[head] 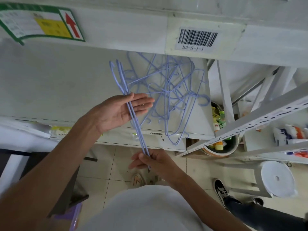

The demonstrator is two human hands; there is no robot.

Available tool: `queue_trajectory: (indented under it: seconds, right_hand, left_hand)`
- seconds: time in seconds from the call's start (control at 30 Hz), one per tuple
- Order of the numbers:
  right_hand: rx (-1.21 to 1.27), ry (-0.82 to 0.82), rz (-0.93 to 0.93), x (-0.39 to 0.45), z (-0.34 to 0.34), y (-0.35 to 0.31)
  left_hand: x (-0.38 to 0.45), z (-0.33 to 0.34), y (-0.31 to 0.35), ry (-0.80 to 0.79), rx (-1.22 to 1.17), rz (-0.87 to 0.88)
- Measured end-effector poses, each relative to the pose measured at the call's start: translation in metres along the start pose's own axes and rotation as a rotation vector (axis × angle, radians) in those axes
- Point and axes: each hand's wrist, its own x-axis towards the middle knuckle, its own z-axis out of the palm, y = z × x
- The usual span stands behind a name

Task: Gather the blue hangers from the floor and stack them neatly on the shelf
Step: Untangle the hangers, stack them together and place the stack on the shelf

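We are standing at a white shelf (66, 84), looking down over our own arms. We are judging that the stacking step is underway: a few blue hangers (133, 112) are being carried edge-on as a thin bundle, running from near us up over the shelf's front edge.

Our right hand (155, 161), near and below the shelf edge, is pinching the bundle's near end, with thumb and fingers closed around the wires. Our left hand (120, 109) is lying flat and open, palm up, fingers (143, 101) stretched out and close together. The bundle is crossing over that palm and touching it, so the hand is steadying rather than gripping.

Just to the right of the bundle, a tangled pile of blue hangers (170, 90) is already lying on the shelf, hooks and shoulders pointing every way, one hanger drooping over the front edge. We cannot tell whether any hangers are waiting on the tiled floor (106, 164).

The next move, as we are judging it, is calling for laying the bundle flat beside the pile with the hooks aligned, then untangling the pile so the stack is neat.
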Motion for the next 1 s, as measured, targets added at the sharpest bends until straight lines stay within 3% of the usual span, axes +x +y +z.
queue_trajectory:
  seconds: [0.07,0.17,0.27,0.43,0.63,0.87,1.0]
  right_hand:
    - [-0.009,0.013,-0.009,-0.001,-0.002,0.004]
    - [-0.006,0.014,0.002,-0.003,-0.007,0.009]
    - [0.046,0.019,-0.012,-0.003,-0.011,0.008]
    - [0.12,0.008,-0.055,-0.002,-0.011,0.006]
    - [0.04,-0.029,0.004,0.01,-0.006,0.001]
    - [-0.211,-0.178,-0.056,0.01,0.004,0.002]
    - [-0.374,-0.243,-0.09,0.007,0.003,0.001]
  left_hand:
    - [0.001,-0.001,-0.009,0.066,0.071,0.029]
    - [-0.005,-0.008,-0.006,0.17,0.389,0.026]
    - [-0.014,-0.014,0.009,0.134,0.575,-0.021]
    - [-0.019,-0.009,0.017,0.167,0.449,-0.027]
    - [-0.021,0.005,-0.012,0.586,0.207,0.19]
    - [-0.025,0.015,-0.019,0.594,0.218,0.11]
    - [-0.04,0.011,-0.015,0.454,0.035,0.033]
